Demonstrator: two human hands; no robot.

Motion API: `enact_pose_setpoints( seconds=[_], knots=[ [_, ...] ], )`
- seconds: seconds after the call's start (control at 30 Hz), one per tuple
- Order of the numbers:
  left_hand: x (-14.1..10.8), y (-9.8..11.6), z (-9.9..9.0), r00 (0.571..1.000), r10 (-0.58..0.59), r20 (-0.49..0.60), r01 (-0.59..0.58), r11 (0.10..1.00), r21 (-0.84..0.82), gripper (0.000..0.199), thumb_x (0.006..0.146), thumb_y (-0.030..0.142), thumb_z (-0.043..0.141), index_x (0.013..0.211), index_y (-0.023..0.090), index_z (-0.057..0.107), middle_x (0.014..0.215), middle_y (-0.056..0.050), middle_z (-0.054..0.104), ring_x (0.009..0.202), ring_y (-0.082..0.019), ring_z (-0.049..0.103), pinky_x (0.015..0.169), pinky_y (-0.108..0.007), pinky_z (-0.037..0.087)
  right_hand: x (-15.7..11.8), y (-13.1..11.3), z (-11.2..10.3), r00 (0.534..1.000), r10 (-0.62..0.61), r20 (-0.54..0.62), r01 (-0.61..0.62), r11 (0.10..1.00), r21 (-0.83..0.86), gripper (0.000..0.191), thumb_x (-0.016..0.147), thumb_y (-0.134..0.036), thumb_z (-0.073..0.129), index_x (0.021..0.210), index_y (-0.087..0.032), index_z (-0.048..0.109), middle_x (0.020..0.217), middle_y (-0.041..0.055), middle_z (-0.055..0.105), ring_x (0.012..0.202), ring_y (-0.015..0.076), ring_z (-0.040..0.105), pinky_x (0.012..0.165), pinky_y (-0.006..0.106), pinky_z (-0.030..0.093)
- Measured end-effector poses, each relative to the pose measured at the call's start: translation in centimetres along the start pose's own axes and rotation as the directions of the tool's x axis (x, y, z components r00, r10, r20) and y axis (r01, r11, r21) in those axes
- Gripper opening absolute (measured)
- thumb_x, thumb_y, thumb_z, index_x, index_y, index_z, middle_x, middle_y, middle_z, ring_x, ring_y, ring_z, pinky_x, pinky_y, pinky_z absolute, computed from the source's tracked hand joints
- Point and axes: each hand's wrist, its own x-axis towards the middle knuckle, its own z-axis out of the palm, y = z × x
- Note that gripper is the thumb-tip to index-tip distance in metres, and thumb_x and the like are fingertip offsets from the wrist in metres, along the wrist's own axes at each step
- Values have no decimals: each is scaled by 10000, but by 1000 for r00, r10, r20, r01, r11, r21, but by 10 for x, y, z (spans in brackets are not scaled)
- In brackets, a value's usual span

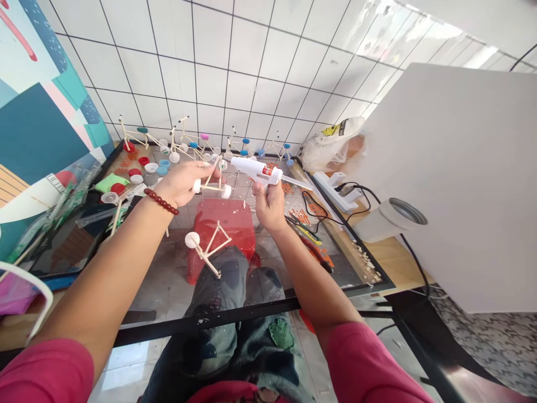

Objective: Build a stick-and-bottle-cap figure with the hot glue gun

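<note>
My left hand (pixel 182 182) holds a small stick frame (pixel 212 180) with white bottle-cap wheels, above the glass table. My right hand (pixel 268 204) grips a white hot glue gun (pixel 255 169), its nozzle pointing left at the frame. A second stick frame with one white cap (pixel 205 246) lies on the glass table (pixel 168 280) just below my hands. A bead bracelet (pixel 161 201) is on my left wrist.
Several finished stick-and-cap bicycle models (pixel 188 143) line the tiled wall. Loose coloured caps (pixel 140 168) lie at the left. A power strip (pixel 338 187) with cables, a plastic bag (pixel 331 143) and pliers (pixel 314 249) sit at the right. A red stool (pixel 229 224) shows through the glass.
</note>
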Motion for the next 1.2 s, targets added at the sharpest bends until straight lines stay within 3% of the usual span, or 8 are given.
enact_pose_setpoints(
  seconds=[0.1,0.27,0.5,0.67,0.8,1.07,1.2],
  knots=[
    [-3,6,1,994,-99,34,103,984,-144,150,813,262,674,684,186,665,771,-88,698,1002,-304,709,952,-500,539,-1,0,1,1000,4,-17,-3,998,58,459,1003,-603,402,1192,-199,512,826,38,578,670,188,539,673,345,482],
    [-11,17,1,980,-171,100,195,920,-339,237,937,195,532,720,179,626,770,-92,698,1101,-318,670,998,-593,510,-2,-3,2,999,45,0,-45,988,150,460,1002,-617,394,1217,-220,485,848,35,579,701,183,566,678,343,500],
    [-14,19,-1,964,-189,186,256,845,-470,283,976,178,502,725,157,629,706,-77,679,1140,-315,646,1075,-650,436,0,-19,0,1000,11,28,-18,969,247,406,1014,-585,417,1203,-230,470,900,50,675,759,181,620,722,345,522],
    [-13,18,0,969,-185,163,241,849,-469,234,962,140,504,767,163,630,673,-44,668,1013,-257,675,1088,-611,447,1,-19,2,999,39,22,-44,953,300,401,1006,-568,457,1221,-230,464,1016,97,710,832,200,654,738,354,528],
    [-12,16,-1,976,-152,155,200,908,-367,250,955,179,501,728,183,606,717,-60,693,1033,-281,673,1077,-630,447,2,-16,2,1000,23,-8,-19,952,306,375,1011,-562,452,1173,-224,475,912,52,677,767,177,623,743,346,513],
    [-10,14,-1,976,-169,134,205,920,-334,247,897,224,564,661,215,638,767,-69,717,1099,-306,691,1061,-575,501,2,-12,-2,999,41,14,-44,975,216,420,1006,-596,423,1152,-209,494,836,22,595,734,169,581,728,332,497],
    [-13,17,1,970,-181,161,234,872,-430,268,935,166,541,686,173,641,681,-54,688,869,-235,716,1067,-553,506,1,-11,-2,999,45,18,-48,974,223,426,1004,-575,442,1202,-205,513,858,30,601,752,173,590,727,331,502]
  ],
)
